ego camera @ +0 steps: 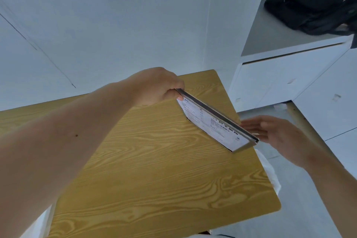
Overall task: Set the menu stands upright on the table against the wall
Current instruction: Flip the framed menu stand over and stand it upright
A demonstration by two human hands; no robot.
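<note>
A menu stand [212, 121], a flat clear holder with a printed white sheet and a dark upper edge, hangs tilted above the right part of the wooden table [154, 170]. My left hand [158, 87] grips its upper left corner. My right hand [274, 133] is held flat with spread fingers right behind the stand's lower right end; contact cannot be told. The white wall [116, 25] rises directly behind the table's far edge.
A white cabinet [289, 75] with drawers stands to the right of the table. A black bag [316, 0] lies on its top. Grey floor [309, 208] shows to the right of the table. White cloth shows at the table's right and lower left edges.
</note>
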